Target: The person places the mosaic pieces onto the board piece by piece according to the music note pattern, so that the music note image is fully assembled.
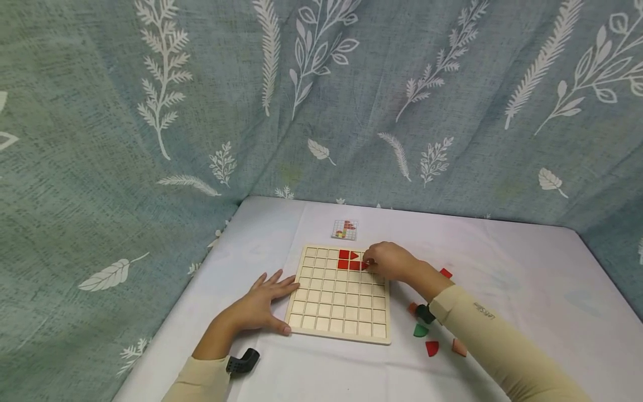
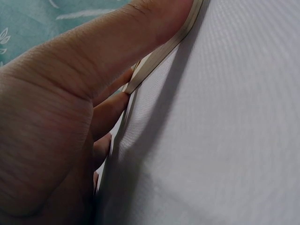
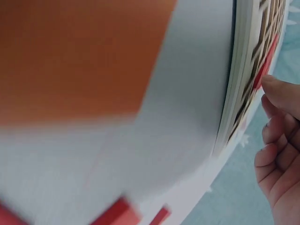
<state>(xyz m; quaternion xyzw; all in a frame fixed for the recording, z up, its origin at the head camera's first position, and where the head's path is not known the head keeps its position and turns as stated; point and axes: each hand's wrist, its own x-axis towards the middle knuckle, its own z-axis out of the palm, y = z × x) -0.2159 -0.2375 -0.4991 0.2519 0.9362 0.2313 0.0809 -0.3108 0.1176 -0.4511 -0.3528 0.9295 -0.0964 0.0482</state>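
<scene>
A wooden grid board (image 1: 339, 336) lies on the white cloth. Red squares (image 1: 344, 254) and a red triangle piece (image 1: 354, 255) fill part of its far row. In the row below, more red squares (image 1: 354, 265) lead to a second red triangle piece (image 1: 365, 266), which my right hand (image 1: 394, 261) pinches at its cell. That hand's curled fingers also appear in the right wrist view, thumb tip at a red piece (image 3: 266, 65). With fingers spread, my left hand (image 1: 258, 307) rests along the board's left edge, its thumb at the near left corner.
Behind the board lies a small pattern card (image 1: 344, 230). To its right are loose pieces: a green quarter-round (image 1: 421, 330), a red quarter-round (image 1: 432, 348), an orange piece (image 1: 459, 347) and a red piece (image 1: 445, 273). A patterned curtain (image 1: 321, 139) hangs behind the table.
</scene>
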